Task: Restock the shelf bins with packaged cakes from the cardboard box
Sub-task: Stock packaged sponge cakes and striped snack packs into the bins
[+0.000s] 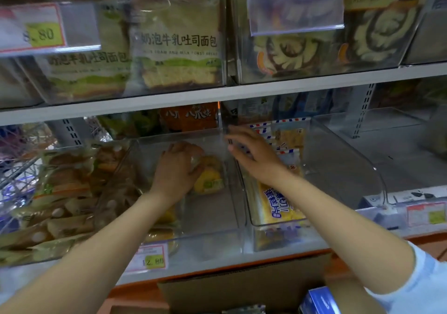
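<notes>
Cardboard box (242, 287) stands below the shelf (217, 259). Left hand (176, 171) grips a packaged cake (209, 175) inside the clear bin (212, 217); right hand (252, 155) is released, fingers straight.

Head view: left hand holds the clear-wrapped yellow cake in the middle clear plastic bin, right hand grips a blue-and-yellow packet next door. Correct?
No. In the head view the right hand grips nothing; its fingers are straight above the blue-and-yellow packets. The left hand does hold the clear-wrapped yellow cake in the middle clear plastic bin.
</notes>
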`<state>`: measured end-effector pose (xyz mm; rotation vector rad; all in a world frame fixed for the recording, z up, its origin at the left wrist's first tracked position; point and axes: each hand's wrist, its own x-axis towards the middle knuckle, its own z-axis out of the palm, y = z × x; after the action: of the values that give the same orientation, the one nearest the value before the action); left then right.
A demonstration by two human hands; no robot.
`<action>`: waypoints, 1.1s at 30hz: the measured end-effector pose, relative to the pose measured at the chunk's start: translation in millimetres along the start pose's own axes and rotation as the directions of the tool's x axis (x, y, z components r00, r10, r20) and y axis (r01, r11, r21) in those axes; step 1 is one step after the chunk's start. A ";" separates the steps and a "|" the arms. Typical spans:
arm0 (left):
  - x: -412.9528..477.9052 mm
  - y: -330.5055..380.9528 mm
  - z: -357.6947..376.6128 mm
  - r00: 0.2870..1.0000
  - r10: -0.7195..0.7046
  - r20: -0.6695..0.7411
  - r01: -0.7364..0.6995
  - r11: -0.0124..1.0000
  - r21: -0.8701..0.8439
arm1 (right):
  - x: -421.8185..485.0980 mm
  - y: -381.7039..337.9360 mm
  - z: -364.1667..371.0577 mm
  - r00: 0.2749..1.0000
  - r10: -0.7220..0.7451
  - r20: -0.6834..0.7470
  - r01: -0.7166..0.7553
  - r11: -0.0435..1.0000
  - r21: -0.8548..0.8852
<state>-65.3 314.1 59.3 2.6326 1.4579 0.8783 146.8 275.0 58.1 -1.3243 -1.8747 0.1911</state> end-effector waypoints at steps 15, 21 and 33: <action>-308.7 -33.0 63.1 0.966 -0.027 0.256 -0.028 0.977 0.209 | -232.3 -23.7 116.5 0.851 -0.015 0.525 0.088 0.989 -0.115; -356.5 -62.3 86.9 0.889 -0.208 0.408 0.054 0.933 0.356 | -269.9 28.5 176.1 0.678 0.363 0.640 0.019 0.861 -0.508; -368.0 -73.8 108.0 0.928 -0.198 0.314 0.078 0.931 0.357 | -277.9 35.1 202.0 0.809 0.339 0.480 -0.052 0.855 -0.516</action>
<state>-222.7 95.4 -223.5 2.6703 1.7953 0.1402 66.2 119.8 -239.7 -1.9854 -2.3686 0.2526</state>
